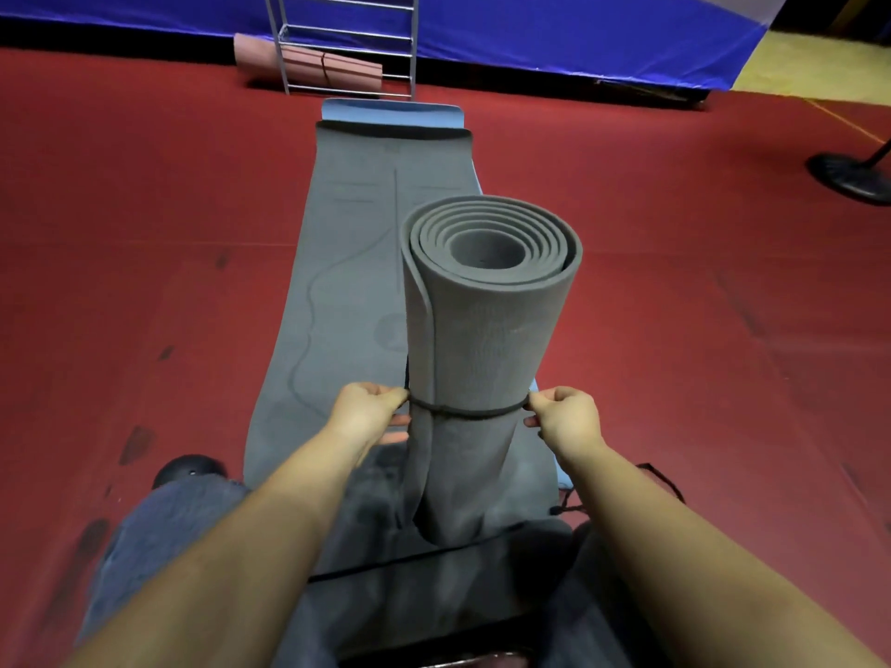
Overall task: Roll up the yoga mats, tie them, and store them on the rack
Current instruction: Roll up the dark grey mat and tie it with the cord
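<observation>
Head view: rolled grey mat [482, 339] upright, black cord [470, 414] around its lower part. Left hand [369, 409] and right hand [564, 412] pinching cord at either side. Beyond mat, rack [344, 41].

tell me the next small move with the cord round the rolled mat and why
Probably pull both ends tighter and start a knot. The black cord already circles the upright rolled grey mat, the left hand and right hand each pinch a side, and no knot shows.

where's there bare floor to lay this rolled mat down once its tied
Bare red carpet lies right of the flat grey mat, up to the black stand base; more lies on its left. Crowded: the middle, where both hands pull the cord around the rolled mat.
</observation>
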Motion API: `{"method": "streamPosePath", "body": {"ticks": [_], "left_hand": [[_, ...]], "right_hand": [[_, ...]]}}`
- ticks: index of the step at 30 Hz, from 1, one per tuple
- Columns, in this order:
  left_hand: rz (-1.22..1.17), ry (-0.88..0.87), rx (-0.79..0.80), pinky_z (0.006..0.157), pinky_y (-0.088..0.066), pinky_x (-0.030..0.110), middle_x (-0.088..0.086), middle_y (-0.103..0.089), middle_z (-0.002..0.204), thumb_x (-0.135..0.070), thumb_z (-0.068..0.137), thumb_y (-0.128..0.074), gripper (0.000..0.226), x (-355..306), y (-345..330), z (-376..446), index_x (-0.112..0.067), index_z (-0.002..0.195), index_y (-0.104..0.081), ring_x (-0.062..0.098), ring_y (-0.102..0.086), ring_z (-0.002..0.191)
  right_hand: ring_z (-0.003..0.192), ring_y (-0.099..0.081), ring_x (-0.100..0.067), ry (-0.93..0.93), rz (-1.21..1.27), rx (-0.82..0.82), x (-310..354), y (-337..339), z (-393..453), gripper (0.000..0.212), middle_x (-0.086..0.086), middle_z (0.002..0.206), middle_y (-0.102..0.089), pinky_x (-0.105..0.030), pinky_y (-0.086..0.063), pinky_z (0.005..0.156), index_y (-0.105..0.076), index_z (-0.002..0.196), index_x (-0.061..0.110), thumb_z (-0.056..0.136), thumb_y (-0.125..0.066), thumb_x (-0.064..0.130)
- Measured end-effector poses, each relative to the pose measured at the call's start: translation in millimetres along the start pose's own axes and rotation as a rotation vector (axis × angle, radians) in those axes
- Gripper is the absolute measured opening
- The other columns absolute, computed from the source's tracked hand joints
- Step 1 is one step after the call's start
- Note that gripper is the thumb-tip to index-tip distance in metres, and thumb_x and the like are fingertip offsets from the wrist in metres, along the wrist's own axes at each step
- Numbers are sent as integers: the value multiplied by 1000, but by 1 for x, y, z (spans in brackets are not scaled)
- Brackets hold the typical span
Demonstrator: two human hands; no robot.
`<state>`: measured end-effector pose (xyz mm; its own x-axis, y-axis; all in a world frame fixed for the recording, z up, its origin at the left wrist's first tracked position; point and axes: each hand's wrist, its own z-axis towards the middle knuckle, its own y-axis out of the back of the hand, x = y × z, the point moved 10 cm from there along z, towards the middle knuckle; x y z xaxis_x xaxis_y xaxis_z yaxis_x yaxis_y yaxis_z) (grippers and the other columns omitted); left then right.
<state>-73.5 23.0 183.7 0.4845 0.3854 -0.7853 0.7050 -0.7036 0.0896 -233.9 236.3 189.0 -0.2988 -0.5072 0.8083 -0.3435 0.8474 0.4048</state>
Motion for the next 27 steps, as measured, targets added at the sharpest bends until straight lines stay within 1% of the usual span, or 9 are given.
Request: {"method": "streamPosePath", "body": {"ticks": [4,11,13,15,18,19,21,24,27], "left_hand": [[46,4,1,43,-51,19,5,-54,78,-9,95,-53,9,10,-2,9,-2,89,-54,13,-57,67],[-51,31,-46,44,-50,19,6,-52,77,-8,97,-50,22,22,-5,14,-8,75,-49,14,-54,66],[-159,35,-77,55,-52,22,8,-52,79,-8,97,-49,23,24,-5,10,-9,74,-49,15,-52,68],[-258,18,-118,68,-48,24,5,-54,82,-13,98,-48,20,24,-2,3,-11,78,-53,16,-52,76],[-297,21,-73,96,-40,38,-2,-57,107,-34,99,-44,23,23,-10,-7,-19,109,-58,15,-48,104],[-327,39,-37,104,-36,43,-2,-56,118,-40,98,-42,33,21,-15,-12,-20,120,-56,15,-47,110],[-365,38,22,110,-30,49,-2,-55,131,-43,98,-39,41,12,-20,-16,-22,130,-53,16,-48,116],[-340,0,99,102,-34,35,-6,-57,124,-43,100,-34,38,0,-19,-19,-24,127,-54,12,-51,110],[-275,9,99,83,-38,31,-4,-58,125,-43,100,-36,41,5,-11,-15,-20,129,-53,14,-53,111]], "right_hand": [[55,-55,-11,-42,-20,3,-14,-4,6,12,-10,76,-58,-23,-35,51,-55,83,1,90,-60,10],[59,-56,-12,-67,47,20,-19,-10,7,19,-8,78,-60,-25,-44,57,-51,72,7,90,-58,10],[63,-55,-12,-80,164,57,-19,-16,1,24,-6,76,-58,-29,-50,66,-48,68,11,90,-57,10],[73,-54,-13,-81,230,100,-14,-23,-6,23,-5,77,-56,-37,-50,87,-48,70,12,92,-54,11],[103,-60,-24,-89,377,183,-1,-33,-18,22,-19,100,-63,-35,-44,99,-54,96,-2,99,-46,18],[102,-60,-24,-94,418,198,3,-33,-22,25,-16,101,-62,-35,-44,99,-52,105,2,102,-41,24],[83,-60,-18,-45,398,204,12,-30,-30,26,-7,87,-59,-35,-47,93,-47,109,13,103,-34,35],[60,-56,-17,58,226,232,18,-29,-39,30,-8,69,-56,-29,-52,71,-50,97,19,101,-32,43],[60,-52,-17,89,73,192,9,-25,-37,43,-3,64,-55,-33,-49,73,-54,79,15,98,-36,50]]}}
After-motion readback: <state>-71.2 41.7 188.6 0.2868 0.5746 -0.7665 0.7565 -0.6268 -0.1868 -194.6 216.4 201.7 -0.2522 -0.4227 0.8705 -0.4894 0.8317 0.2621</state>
